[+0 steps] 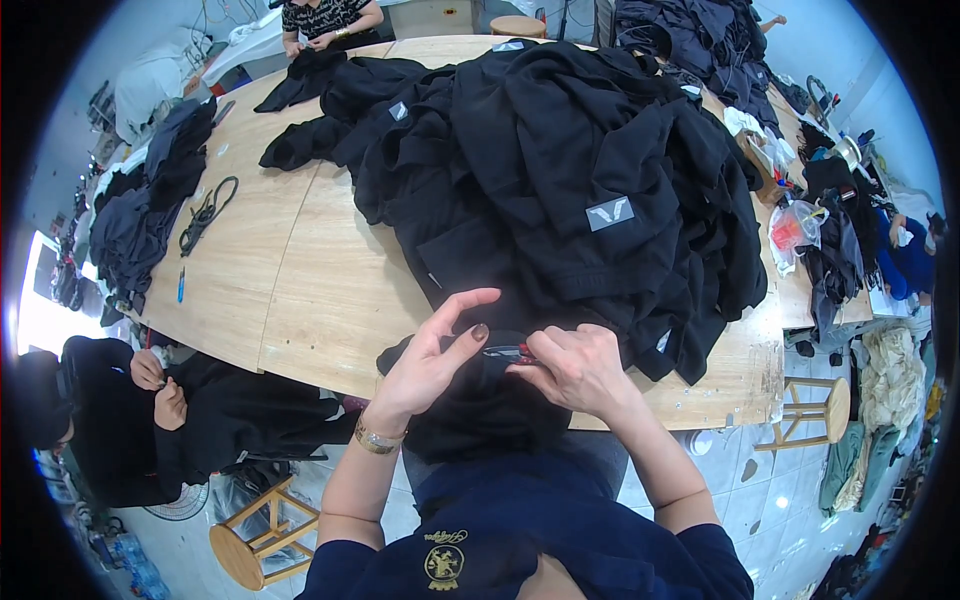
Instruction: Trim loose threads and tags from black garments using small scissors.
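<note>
My right hand (575,362) is closed around small red-handled thread snips (524,354), their metal blades pointing left. Facing it, my left hand (428,368) has its thumb and index finger spread apart, with nothing visible between them. The other left fingers are partly hidden. Under both hands, a black garment (490,415) hangs over the near table edge onto my lap. Just beyond lies a large heap of black garments (540,150), and a grey rectangular patch (610,213) shows on one of them.
The wooden table (240,290) carries a coiled black cord (208,215), a blue pen (181,285) and dark clothes (160,190) at left. Co-workers sit at the left and far side, one with black cloth (250,410). Wooden stools (815,412) stand on the tiled floor.
</note>
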`<state>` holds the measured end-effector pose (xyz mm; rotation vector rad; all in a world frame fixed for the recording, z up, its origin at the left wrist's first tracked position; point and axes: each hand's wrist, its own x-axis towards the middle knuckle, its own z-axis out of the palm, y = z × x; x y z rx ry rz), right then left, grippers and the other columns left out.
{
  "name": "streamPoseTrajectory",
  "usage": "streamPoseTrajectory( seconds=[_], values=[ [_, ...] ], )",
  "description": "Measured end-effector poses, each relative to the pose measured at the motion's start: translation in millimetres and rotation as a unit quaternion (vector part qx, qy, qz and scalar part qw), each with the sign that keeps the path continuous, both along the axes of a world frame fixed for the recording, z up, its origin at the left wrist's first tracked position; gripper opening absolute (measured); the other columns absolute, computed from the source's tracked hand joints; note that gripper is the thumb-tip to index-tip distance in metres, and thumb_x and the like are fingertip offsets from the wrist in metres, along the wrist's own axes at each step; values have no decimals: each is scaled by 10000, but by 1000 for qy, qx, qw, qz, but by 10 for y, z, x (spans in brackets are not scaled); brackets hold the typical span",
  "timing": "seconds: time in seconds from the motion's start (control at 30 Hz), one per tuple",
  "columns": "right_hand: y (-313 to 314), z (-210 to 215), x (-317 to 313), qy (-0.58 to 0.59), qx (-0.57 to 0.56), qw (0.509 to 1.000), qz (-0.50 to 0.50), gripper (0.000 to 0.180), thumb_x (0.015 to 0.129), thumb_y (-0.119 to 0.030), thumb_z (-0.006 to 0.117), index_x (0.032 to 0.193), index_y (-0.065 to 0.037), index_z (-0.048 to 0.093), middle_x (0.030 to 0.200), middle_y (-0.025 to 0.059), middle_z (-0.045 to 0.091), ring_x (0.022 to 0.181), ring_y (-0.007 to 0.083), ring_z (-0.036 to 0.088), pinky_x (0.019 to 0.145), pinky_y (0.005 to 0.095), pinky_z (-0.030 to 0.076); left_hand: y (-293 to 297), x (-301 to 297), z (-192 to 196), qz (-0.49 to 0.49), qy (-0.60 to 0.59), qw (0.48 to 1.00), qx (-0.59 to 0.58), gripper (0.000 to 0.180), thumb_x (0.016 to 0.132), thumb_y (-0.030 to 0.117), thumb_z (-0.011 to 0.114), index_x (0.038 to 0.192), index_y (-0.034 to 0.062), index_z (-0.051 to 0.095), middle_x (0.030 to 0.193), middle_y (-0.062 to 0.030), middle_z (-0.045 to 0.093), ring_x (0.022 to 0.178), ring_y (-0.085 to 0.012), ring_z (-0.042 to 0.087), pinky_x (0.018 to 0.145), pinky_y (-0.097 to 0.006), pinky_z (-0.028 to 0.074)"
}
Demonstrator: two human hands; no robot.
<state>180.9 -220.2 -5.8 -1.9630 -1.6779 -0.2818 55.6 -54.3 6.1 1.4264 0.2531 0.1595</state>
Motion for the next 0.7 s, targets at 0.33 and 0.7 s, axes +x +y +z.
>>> streamPoseTrajectory(
  seconds=[0.33,0.7],
  values=[
    [-2,12,9,6,-10,1000,6,342,819,-400,643,712,-115,488,588,9,502,445,165,524,442,279,372,-8,1,19,-14,11,1000,-15,372,950,149,496,1300,36,446,1266,-43,498,1053,-82,464,902,-230,361],
    [-4,-34,48,23,-10,999,26,321,816,-373,653,727,-102,505,590,23,516,453,184,527,450,290,384,0,-1,9,-17,14,999,-23,378,958,149,478,1317,40,431,1315,-43,463,1121,-93,442,955,-241,339]
  ],
)
